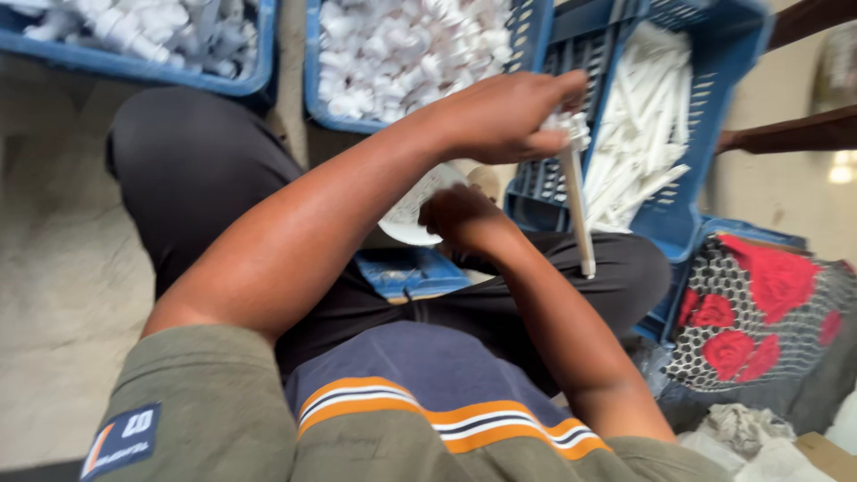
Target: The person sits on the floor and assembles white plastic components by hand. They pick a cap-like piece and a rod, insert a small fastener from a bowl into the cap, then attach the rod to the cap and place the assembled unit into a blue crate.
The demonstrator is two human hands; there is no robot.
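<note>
I sit on the pale floor [62, 268] with my legs folded in black trousers. Three blue plastic crates ring my knees. The crate at my upper left [152, 67] is cut off by the frame and holds small white plastic fittings, too blurred and heaped to count. The middle crate [527, 27] is piled with the same kind of fittings, again past counting. The slotted crate on my right [669, 214] stands tipped toward me and is stacked with long white plastic tubes [638, 143], many of them, their number lost in the blur.

Beside my right knee lies a dark cloth with red roses [759, 312], and past it some crumpled pale rags, half out of frame. Two brown shapes at the upper right are cut off; I cannot tell what they are.

My left forearm crosses the whole middle of the view and hides much of my lap. My left hand [500, 116] is clenched on the top end of one white tube [578, 214], which hangs almost upright in front of the slotted crate, its lower end above my right thigh. Something small and white sits at the top of the tube under my fingers, too blurred to name.

My right hand [460, 219] is curled just beside one round white disc-like piece [411, 214], touching its edge; whether it truly grasps it I cannot tell. One small blue lid-like piece [411, 272] lies between my legs, partly hidden.
</note>
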